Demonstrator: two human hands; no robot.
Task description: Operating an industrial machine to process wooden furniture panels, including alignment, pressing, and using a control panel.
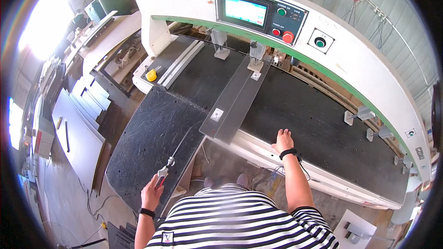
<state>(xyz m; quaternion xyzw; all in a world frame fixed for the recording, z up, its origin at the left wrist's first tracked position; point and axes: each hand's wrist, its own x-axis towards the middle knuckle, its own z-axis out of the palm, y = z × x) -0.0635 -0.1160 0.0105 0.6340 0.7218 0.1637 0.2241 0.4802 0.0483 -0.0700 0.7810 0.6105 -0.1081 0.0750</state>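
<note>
My left hand (pixel 150 196) is closed around the handle of an air blow gun (pixel 163 172), silver with a red and black grip. Its long thin nozzle points up and right over the scratched black side table (pixel 147 120), toward the near end of a dark grey board (pixel 237 103). That narrow board lies lengthwise across the machine bed, with white labels on it, and its near end sticks out past the front edge. To the right of the board, my right hand (pixel 282 143) rests with spread fingers at the front edge of the black machine bed (pixel 323 129), holding nothing.
Over the bed arches a white machine frame (pixel 184 0) with a screen (pixel 244 11) and a red button (pixel 288 37). Clamps (pixel 221 50) hang beneath it. A yellow tape measure (pixel 151 74) sits at the far left by metal rails (pixel 180 64). Panels (pixel 78 133) are stacked at left.
</note>
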